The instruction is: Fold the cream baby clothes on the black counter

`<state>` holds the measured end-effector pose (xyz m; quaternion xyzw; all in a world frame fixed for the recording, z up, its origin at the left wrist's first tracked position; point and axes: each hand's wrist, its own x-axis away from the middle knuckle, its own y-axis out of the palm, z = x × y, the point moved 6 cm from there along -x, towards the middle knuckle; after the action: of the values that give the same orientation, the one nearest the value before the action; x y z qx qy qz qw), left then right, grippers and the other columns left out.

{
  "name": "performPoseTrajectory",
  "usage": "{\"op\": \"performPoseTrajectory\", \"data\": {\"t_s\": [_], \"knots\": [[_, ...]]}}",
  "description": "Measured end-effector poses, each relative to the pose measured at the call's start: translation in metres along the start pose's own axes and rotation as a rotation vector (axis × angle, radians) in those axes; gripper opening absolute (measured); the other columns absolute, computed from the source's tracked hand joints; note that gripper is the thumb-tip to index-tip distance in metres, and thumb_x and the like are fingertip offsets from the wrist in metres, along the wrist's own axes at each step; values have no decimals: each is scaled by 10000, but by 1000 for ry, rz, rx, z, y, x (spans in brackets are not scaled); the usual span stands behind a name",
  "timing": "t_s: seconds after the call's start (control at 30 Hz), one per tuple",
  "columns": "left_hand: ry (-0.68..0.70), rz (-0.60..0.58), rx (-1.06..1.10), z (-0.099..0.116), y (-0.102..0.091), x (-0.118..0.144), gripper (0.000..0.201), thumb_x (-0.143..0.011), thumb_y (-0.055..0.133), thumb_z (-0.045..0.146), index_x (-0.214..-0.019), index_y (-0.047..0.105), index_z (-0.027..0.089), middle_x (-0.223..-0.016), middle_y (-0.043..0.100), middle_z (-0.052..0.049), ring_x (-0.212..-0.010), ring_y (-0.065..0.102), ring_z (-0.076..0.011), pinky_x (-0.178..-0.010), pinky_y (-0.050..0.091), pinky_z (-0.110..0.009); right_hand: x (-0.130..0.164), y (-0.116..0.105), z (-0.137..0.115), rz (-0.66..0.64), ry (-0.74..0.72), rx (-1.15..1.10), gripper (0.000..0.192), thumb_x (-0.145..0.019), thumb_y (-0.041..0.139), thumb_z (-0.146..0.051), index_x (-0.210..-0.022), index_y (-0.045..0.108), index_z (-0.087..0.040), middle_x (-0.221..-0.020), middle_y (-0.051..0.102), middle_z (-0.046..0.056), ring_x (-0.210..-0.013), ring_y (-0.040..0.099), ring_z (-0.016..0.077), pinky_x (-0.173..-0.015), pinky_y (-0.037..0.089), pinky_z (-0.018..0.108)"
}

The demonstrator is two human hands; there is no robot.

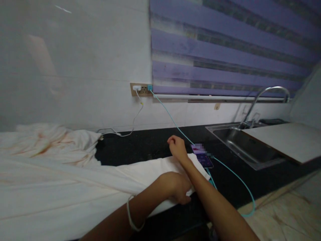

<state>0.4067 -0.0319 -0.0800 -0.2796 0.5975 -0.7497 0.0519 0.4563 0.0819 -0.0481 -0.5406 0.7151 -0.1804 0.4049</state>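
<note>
The phone [202, 156] screen is blurred; both forearms are cut off.

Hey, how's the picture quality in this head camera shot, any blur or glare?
Head view: dim, soft light; the window blind is smeared by motion blur; a faint glare streak on the wall tiles; the phone screen is partly pixelated; the tap and edges bend from lens distortion.

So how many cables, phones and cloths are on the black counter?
Cables: 2, a teal cable and a white cable
Phones: 1, the phone
Cloths: 1, the white cloth under the left hand and right hand
Total: 4
</note>
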Motion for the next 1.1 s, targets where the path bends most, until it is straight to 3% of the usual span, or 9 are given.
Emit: {"op": "performPoseTrajectory", "data": {"t_s": [0.13, 0.27, 0.33, 0.43, 0.53, 0.63, 0.77, 0.9, 1.1], "knots": [[-74, -95, -35, 11, -6, 11, 399, -843, 621, 381, -1061, 804, 102, -988, 799, -207, -875, 772, -369, -711, 611, -422, -9, 40, 46, -30, 129, -37, 324, -883, 394, -78, -902, 694, -199, -957, 756, 80, -932, 691, 211, -852, 510, 287], [-95, -158, -22, 15, -4, 16, 349, -804, 646, 232, -1075, 796, 71, -1018, 787, -231, -898, 768, -399, -702, 629, -458, -5, 54, 59, -86, 102, -49, 278, -902, 447, -121, -918, 711, -206, -958, 762, 75, -925, 693, 209, -831, 502, 278], [-94, -76, -2, 11, 3, 18, 342, -858, 616, 272, -1101, 779, 94, -1034, 783, -224, -919, 764, -391, -733, 630, -472, -6, 57, 60, -117, 128, -32, 266, -908, 464, -137, -938, 719, -206, -973, 763, 76, -928, 691, 211, -826, 496, 281], [-131, 165, -12, -7, 17, 30, 428, -988, 466, 446, -1161, 721, 149, -1083, 767, -191, -965, 749, -364, -800, 615, -501, -10, 56, 60, -118, 139, -44, 250, -911, 481, -154, -952, 720, -216, -965, 765, 66, -909, 689, 209, -808, 493, 281], [-219, 282, -85, -35, 35, 55, 482, -1009, 420, 554, -1084, 704, 172, -1079, 753, -165, -984, 732, -344, -797, 605, -481, -11, 55, 60, -89, 134, -68, 241, -906, 484, -152, -933, 714, -219, -939, 763, 63, -891, 690, 205, -799, 491, 277], [-263, 262, -144, -62, 48, 86, 470, -1027, 396, 531, -994, 698, 173, -1036, 756, -152, -965, 735, -335, -781, 606, -474, -9, 55, 60, -91, 142, -63, 229, -902, 492, -146, -919, 711, -214, -945, 764, 70, -905, 691, 206, -798, 485, 274], [-247, 115, -211, -83, 60, 119, 318, -1018, 458, 380, -962, 699, 180, -979, 774, -126, -912, 759, -318, -797, 614, -473, -7, 55, 58, -106, 135, -63, 214, -896, 518, -138, -919, 719, -209, -972, 768, 69, -932, 690, 202, -792, 467, 266], [-231, 13, -251, -70, 60, 131, 226, -999, 506, 299, -995, 699, 182, -950, 786, -118, -876, 773, -338, -788, 624, -517, -7, 55, 59, -83, 159, -72, 203, -890, 545, -123, -903, 733, -198, -937, 766, 62, -912, 688, 189, -763, 441, 250], [-323, 66, -201, -42, 62, 135, 192, -990, 530, 262, -1075, 691, 200, -997, 791, -109, -896, 772, -372, -779, 628, -583, -7, 55, 59, -53, 157, -94, 211, -875, 565, -103, -885, 754, -198, -908, 764, 53, -880, 677, 177, -740, 420, 242]]}}
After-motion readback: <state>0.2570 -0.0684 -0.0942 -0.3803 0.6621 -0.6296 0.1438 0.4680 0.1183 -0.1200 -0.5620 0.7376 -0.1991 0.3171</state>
